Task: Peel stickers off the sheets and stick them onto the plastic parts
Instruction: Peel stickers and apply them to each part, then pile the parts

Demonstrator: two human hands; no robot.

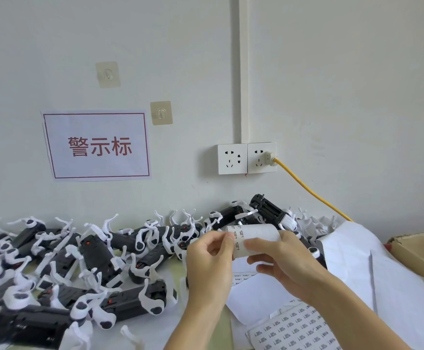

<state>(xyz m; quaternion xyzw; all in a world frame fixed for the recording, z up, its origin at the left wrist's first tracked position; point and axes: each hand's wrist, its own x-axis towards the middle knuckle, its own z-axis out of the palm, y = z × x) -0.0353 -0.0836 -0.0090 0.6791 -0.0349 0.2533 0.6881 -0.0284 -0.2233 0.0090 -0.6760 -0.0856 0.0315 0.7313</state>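
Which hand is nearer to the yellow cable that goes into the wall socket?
The right hand. It holds the curled sticker sheet below and left of the yellow cable. The left hand pinches the sheet's other edge, farther left from the cable.

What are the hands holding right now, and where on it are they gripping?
A curled sticker sheet, bent into a roll. The right hand holds its body with thumb on top and fingers beneath; the left hand pinches its left edge, by the printed stickers.
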